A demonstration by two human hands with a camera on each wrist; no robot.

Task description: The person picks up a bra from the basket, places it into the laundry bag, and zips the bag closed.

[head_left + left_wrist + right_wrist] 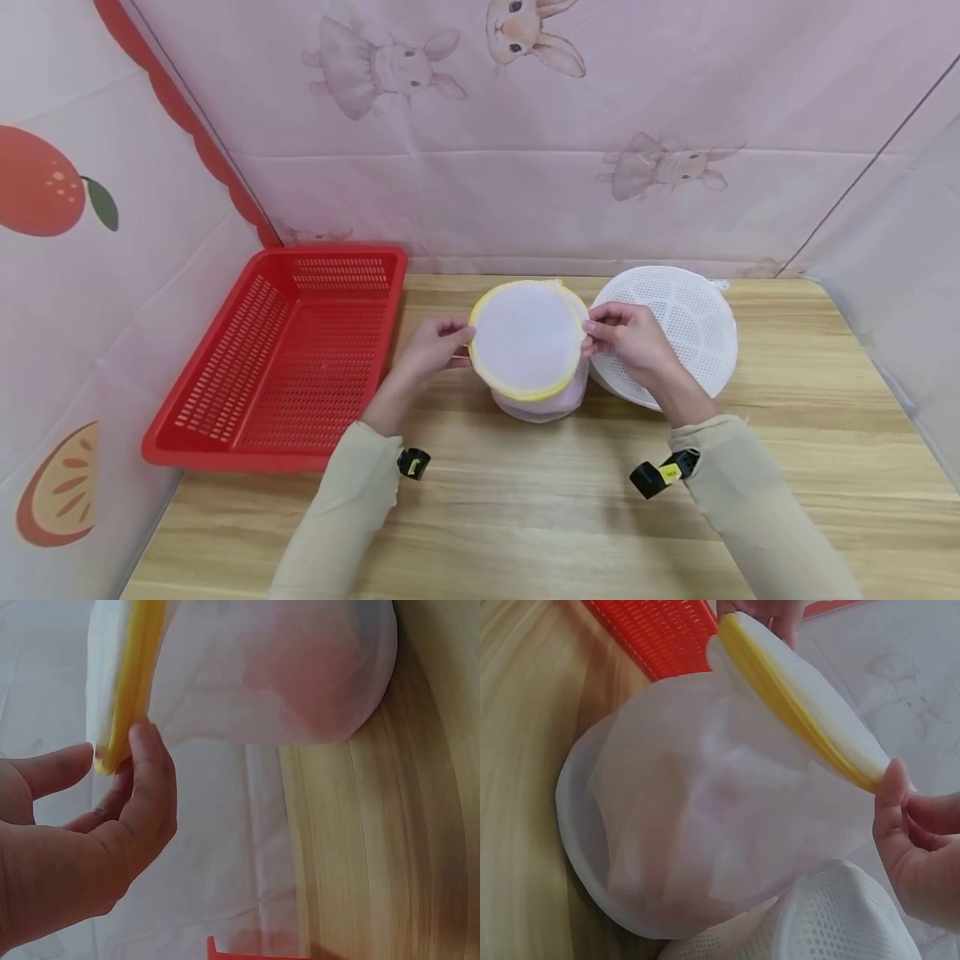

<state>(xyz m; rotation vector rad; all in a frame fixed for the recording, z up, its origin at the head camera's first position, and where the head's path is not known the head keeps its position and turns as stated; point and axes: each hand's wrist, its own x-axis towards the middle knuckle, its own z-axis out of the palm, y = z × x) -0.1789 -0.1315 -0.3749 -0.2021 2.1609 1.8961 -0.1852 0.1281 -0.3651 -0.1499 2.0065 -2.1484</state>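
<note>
A round white mesh laundry bag (531, 333) with a yellow zipped rim stands on the table between the hands. Its top is raised and tilted, and the thin mesh side hangs below it down to the wood. On the left of the rim, the left hand (442, 343) pinches the yellow edge between thumb and fingers. Opposite it, the right hand (630, 337) pinches the rim's other side. Through the mesh (300, 675) a blurred pinkish shape shows; I cannot tell what it is.
Left of the bag stands a red plastic basket (384, 350) with slotted walls. A second white mesh bag (697, 333), round and with larger holes, lies right of it, partly behind the right hand. A printed cloth wall (510, 200) borders the wooden table (510, 517).
</note>
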